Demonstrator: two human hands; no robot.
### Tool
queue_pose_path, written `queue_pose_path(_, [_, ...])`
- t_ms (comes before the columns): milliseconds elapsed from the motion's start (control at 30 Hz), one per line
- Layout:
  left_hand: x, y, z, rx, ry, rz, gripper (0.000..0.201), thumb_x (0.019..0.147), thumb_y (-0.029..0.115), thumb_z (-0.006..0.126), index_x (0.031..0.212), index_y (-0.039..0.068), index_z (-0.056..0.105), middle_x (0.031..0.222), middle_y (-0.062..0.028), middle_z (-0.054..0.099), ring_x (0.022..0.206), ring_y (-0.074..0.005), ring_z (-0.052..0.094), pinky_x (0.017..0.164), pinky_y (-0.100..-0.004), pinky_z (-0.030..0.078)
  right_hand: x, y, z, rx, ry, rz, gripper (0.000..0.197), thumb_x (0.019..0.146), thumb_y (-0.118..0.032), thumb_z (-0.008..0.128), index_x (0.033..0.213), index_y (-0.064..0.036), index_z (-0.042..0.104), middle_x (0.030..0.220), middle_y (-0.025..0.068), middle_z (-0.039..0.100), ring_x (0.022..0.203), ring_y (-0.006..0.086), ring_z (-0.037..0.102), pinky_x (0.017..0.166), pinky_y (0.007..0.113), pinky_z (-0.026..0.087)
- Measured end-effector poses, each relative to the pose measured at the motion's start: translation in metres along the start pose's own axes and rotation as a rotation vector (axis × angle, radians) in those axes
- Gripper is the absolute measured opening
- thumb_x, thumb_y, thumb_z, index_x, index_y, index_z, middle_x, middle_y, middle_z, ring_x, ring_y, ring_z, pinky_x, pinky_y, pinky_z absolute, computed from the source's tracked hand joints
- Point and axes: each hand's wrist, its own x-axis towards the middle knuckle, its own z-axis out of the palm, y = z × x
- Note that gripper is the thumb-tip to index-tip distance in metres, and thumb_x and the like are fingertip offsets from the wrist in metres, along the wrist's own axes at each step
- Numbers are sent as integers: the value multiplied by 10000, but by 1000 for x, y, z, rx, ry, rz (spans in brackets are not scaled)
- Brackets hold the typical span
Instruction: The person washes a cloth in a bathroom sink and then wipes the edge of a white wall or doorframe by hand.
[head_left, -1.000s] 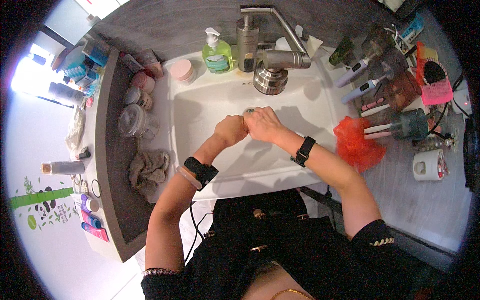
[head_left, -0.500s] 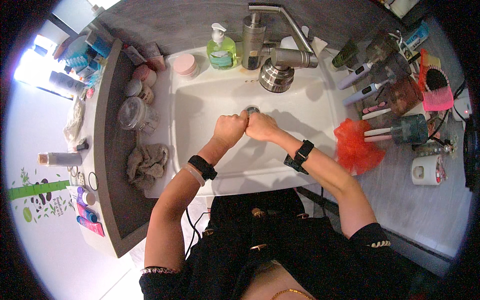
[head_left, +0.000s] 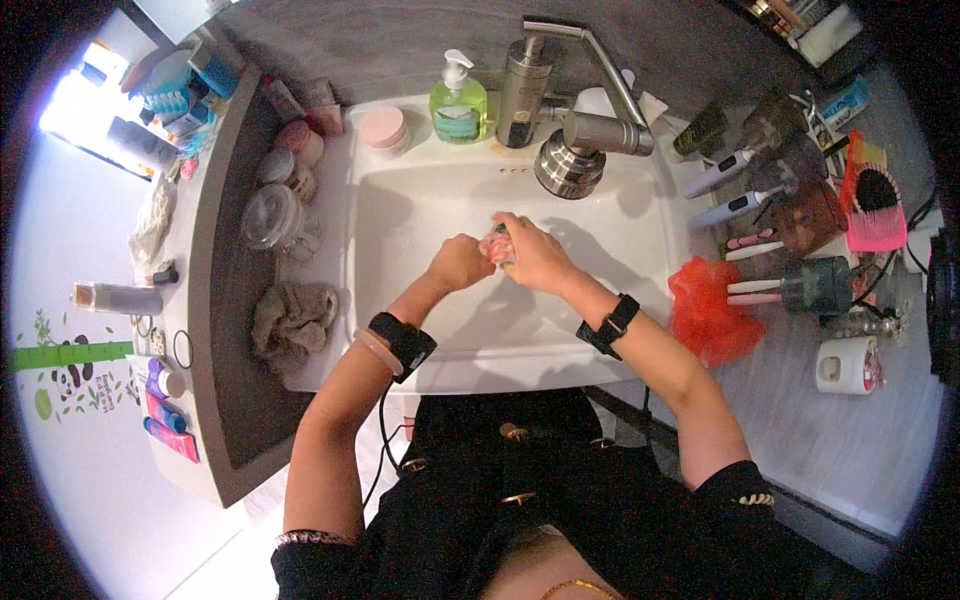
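Note:
Over the white sink basin [head_left: 400, 330], my two hands meet around a small pink-and-white wad [head_left: 497, 246], whose kind I cannot make out. My left hand [head_left: 460, 263] is closed in a fist, with the wad coming out at its thumb side. The fingers of my right hand [head_left: 538, 256] curl over the wad's top and right side. Behind and above the hands hangs the round metal head of the faucet [head_left: 568, 165]. Both wrists wear black straps.
A green soap pump bottle [head_left: 458, 105] and a pink-lidded jar [head_left: 384, 130] stand on the back rim. Clear jars [head_left: 275, 220] and a grey cloth [head_left: 292, 325] lie left. At right are a red mesh sponge [head_left: 712, 312], toothbrushes [head_left: 735, 208] and a pink comb [head_left: 875, 228].
My hands were pressed together as fists over the drain. My right hand has turned and loosened, so the pink-and-white wad now shows between them. The view has shifted slightly.

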Motion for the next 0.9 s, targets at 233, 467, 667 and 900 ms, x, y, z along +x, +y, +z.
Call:
queue_pose_path(233, [-14,19,-21,-715,-694,-186,159,710,195,613,631,98,514,493,68,295,381,-45,251,327,-199,187,-6,-16,-5,-308,15,-461,437,685,-34,567,1104,-89,456,977,119,503,936,281,522,724,342,467])
queue_pose_path(467, [-8,16,-1,160,-238,395,208,733,260,589,681,59,582,582,-120,578,478,-237,549,445,-347,431,8,-21,-11,-558,-182,-348,114,675,-101,568,755,-25,597,746,140,602,705,275,605,620,351,486])
queue_pose_path(667, [-23,29,-7,313,112,139,150,728,193,553,711,46,578,693,-154,616,655,-323,604,571,-406,486,15,-29,-12,-544,-213,-164,142,664,-138,550,646,-17,623,679,189,610,662,310,616,611,401,483])
queue_pose_path(900, [-16,13,5,391,306,363,118,725,144,534,760,41,489,600,-112,565,542,-300,577,469,-397,447,14,-21,3,-96,-268,230,249,699,-213,531,703,21,614,757,243,599,759,396,589,690,441,464])
